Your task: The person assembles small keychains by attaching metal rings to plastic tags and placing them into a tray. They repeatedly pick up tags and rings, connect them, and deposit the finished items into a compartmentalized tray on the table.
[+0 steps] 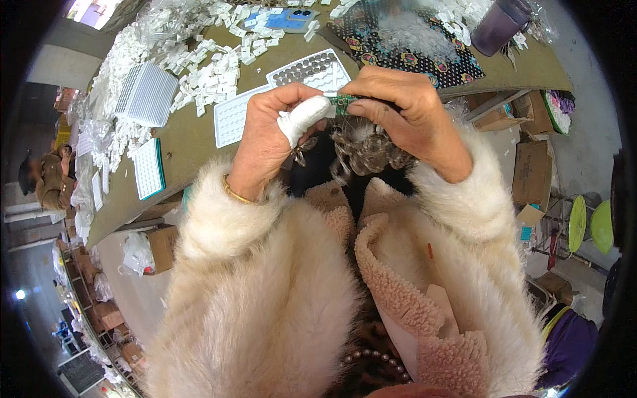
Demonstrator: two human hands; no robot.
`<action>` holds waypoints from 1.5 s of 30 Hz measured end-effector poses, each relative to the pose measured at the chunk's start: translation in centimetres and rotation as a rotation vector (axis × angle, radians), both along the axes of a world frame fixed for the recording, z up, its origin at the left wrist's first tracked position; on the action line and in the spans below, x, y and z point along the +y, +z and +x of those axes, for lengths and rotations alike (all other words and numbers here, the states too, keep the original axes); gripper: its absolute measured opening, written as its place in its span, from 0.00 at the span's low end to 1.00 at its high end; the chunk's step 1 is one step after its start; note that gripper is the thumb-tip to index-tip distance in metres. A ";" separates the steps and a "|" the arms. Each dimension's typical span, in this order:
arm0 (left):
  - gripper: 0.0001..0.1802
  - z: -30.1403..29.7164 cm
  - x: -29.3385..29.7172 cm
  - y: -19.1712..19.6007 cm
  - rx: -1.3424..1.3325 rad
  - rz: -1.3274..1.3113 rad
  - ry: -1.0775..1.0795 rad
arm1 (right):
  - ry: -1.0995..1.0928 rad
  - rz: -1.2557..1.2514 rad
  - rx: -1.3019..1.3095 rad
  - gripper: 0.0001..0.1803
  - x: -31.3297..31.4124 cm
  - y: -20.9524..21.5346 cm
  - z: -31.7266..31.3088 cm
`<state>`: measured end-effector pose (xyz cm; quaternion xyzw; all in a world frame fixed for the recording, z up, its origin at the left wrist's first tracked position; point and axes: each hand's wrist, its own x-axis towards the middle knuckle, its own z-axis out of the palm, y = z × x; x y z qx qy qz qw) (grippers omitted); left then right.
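My left hand (pixel 265 126), its thumb wrapped in a white covering (pixel 306 119), is closed at the left end of a small green circuit board (pixel 342 104) with a white part at its edge. The right-hand end of that board is pinched between the thumb and forefinger of my right hand (pixel 415 119). Below both hands is a cluster of dark grey, shiny round pieces (pixel 365 149); whether my fingers hold them is hidden. Just beyond my hands, a white tray (pixel 340 78) carries rows of grey discs. Another white tray (pixel 229 123) with small hollows lies to its left.
White plastic pieces (pixel 215 69) are heaped across the table (pixel 192 142). Stacked white trays (pixel 146 95) stand at left. Beyond are a blue phone (pixel 288 21), a patterned cloth (pixel 398 40) and a purple cup (pixel 501 26). Cardboard boxes (pixel 531 172) sit at right. Another person (pixel 54 179) is far left.
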<state>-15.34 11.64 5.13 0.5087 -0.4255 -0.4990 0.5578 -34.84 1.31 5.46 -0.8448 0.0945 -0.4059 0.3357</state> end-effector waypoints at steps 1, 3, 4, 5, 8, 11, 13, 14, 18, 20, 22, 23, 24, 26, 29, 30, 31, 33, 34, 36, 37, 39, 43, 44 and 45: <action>0.08 0.0 0.0 0.0 -0.027 -0.004 -0.003 | -0.016 0.006 -0.009 0.12 0.1 -0.3 0.3; 0.09 0.3 0.0 0.0 -0.077 -0.023 -0.011 | -0.035 0.005 -0.015 0.11 0.1 -0.9 0.6; 0.10 0.5 0.0 0.0 -0.107 -0.017 -0.014 | -0.037 -0.002 -0.010 0.11 0.0 -1.2 0.7; 0.10 0.8 0.0 -0.1 -0.130 -0.020 -0.019 | -0.040 0.000 0.001 0.11 0.0 -1.5 0.7; 0.11 1.3 -0.2 -0.8 -0.241 -0.020 -0.052 | -0.025 -0.092 0.036 0.11 0.0 -2.4 0.9; 0.11 0.8 -0.3 -2.6 -0.280 0.002 0.021 | -0.112 -0.141 0.132 0.10 0.5 -3.3 1.1; 0.10 0.4 -0.2 -4.0 -0.270 0.030 0.090 | -0.227 -0.289 0.183 0.05 1.2 -4.0 1.5; 0.08 0.1 -0.2 -4.7 -0.267 0.072 0.145 | -0.277 -0.342 0.212 0.05 1.6 -4.3 1.7; 0.11 -0.4 -0.2 -6.2 -0.262 -0.037 0.269 | -0.373 -0.540 0.323 0.04 2.4 -4.5 2.3; 0.11 -0.6 -0.2 -6.5 -0.333 -0.143 0.324 | -0.403 -0.584 0.338 0.03 2.8 -4.2 2.6; 0.11 -0.9 -0.2 -6.7 -0.380 -0.151 0.369 | -0.447 -0.615 0.353 0.02 3.2 -4.0 2.8; 0.11 -0.9 -0.1 -6.7 -0.397 -0.156 0.387 | -0.455 -0.613 0.367 0.02 3.4 -3.9 2.9; 0.11 -0.9 -0.3 -6.8 -0.369 -0.169 0.392 | -0.463 -0.611 0.380 0.02 3.5 -3.8 3.0; 0.10 -0.4 -0.7 -6.8 -0.315 -0.194 0.402 | -0.449 -0.558 0.377 0.02 2.9 -3.6 2.9; 0.10 1.8 -1.2 -6.1 -0.239 -0.098 0.403 | -0.377 -0.414 0.293 0.06 -0.8 -3.1 1.9; 0.11 2.5 -1.1 -5.8 -0.093 -0.122 0.395 | -0.355 -0.372 0.245 0.07 -2.5 -3.0 1.4; 0.12 3.2 -1.1 -5.5 -0.025 -0.101 0.430 | -0.334 -0.328 0.196 0.08 -4.3 -2.9 1.0; 0.15 3.9 -0.7 -4.8 0.049 -0.116 0.388 | -0.358 -0.323 0.317 0.09 -7.5 -3.1 0.3; 0.16 3.7 -0.7 -4.6 0.067 -0.121 0.335 | -0.317 -0.347 0.349 0.10 -9.1 -3.4 0.3; 0.18 2.8 -0.8 -4.4 0.115 -0.087 0.270 | -0.317 -0.366 0.487 0.09 -11.0 -4.4 1.1; 0.15 2.2 -0.9 -4.2 0.142 -0.109 0.237 | -0.318 -0.379 0.554 0.09 -11.7 -4.9 1.6; 0.15 1.4 -0.9 -3.9 0.137 -0.129 0.209 | -0.334 -0.625 0.505 0.10 -12.2 -5.5 2.5; 0.13 0.7 -0.9 -3.3 0.000 -0.104 0.242 | -0.408 -0.654 0.108 0.09 -10.3 -4.8 3.6; 0.12 0.5 -1.0 -3.3 -0.066 -0.105 0.256 | -0.349 -0.442 -0.025 0.08 -9.1 -4.5 3.9; 0.12 0.3 -1.2 -3.4 -0.128 -0.114 0.265 | -0.293 -0.221 -0.132 0.07 -7.7 -4.3 4.1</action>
